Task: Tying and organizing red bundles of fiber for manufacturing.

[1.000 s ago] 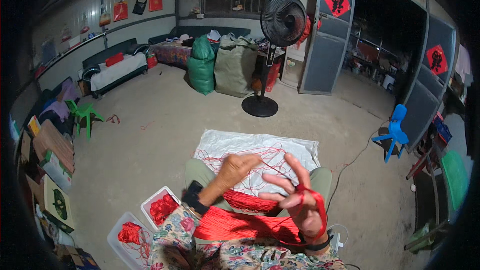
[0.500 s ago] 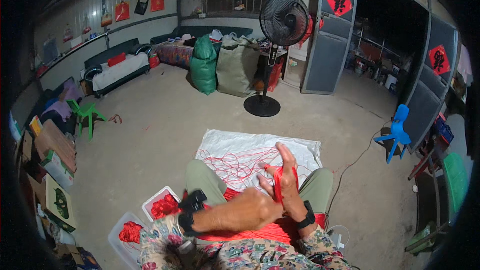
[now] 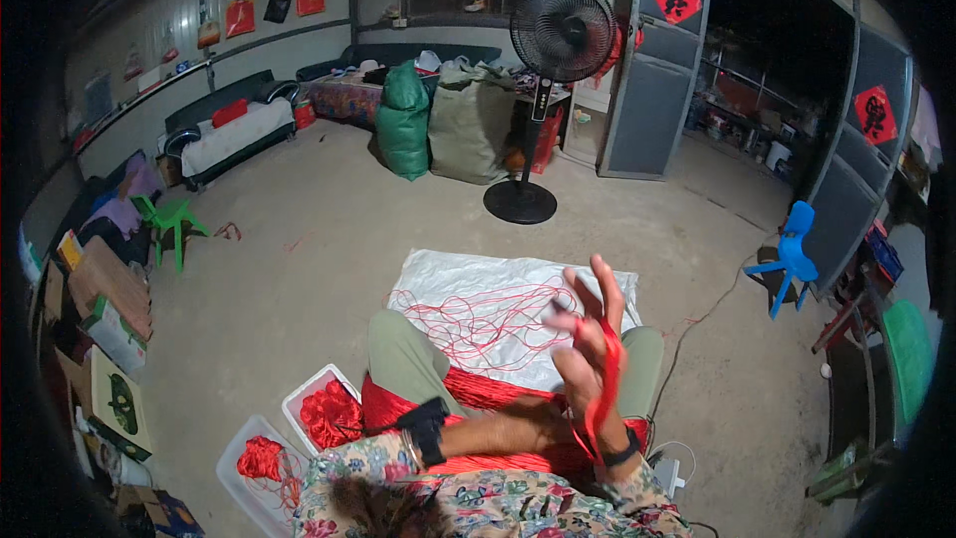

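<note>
My right hand (image 3: 596,354) is raised over my lap, its fingers stretched upward and partly blurred. A bundle of red cord (image 3: 609,379) is looped round this hand and hangs down past the wrist. My left forearm reaches across from the left, and my left hand (image 3: 546,421) lies below and behind the right one; its fingers are hidden. Thin loose strands of red cord (image 3: 468,324) spread in tangled curves over a white sheet (image 3: 538,371) in front of my knees. A thick mass of red cord (image 3: 478,389) lies across my lap.
At my left are two white plastic tubs, one (image 3: 293,406) and another (image 3: 231,478), both with red cord. A power strip (image 3: 667,476) lies at my right. Farther off stand a black fan (image 3: 521,201), stuffed sacks (image 3: 403,130), a green chair (image 3: 177,219) and a blue chair (image 3: 794,249).
My right hand has lifted and moved slightly right, its fingers now pointing up. My left hand has slid behind it. The cord loop now hangs longer beside the right wrist.
</note>
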The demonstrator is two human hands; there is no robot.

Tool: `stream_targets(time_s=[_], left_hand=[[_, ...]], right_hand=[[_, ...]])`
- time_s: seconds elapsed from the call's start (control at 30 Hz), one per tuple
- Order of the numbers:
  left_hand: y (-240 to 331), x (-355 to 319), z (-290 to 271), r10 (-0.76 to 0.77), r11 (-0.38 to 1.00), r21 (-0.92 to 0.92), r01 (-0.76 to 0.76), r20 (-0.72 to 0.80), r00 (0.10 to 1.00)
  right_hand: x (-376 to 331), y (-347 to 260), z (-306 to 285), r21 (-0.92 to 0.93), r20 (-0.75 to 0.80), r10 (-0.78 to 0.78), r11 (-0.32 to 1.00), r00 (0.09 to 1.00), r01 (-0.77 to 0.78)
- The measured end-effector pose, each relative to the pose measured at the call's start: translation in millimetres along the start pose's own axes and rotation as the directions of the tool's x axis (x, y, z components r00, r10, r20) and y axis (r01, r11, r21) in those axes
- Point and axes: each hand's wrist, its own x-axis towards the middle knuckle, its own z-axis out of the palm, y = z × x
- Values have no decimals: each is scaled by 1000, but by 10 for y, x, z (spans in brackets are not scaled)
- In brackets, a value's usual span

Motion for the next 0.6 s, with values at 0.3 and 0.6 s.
stream_targets(time_s=[0.3, 0.6], left_hand=[[919, 52, -1284, 332, 697, 686, -209, -49, 942], [-4, 174, -875, 196, 963, -173, -206, -74, 978]], right_hand=[[-387, 193, -94, -515, 334, -32, 831, 942, 210], [-397, -445, -74, 465, 401, 140, 820, 905, -332]])
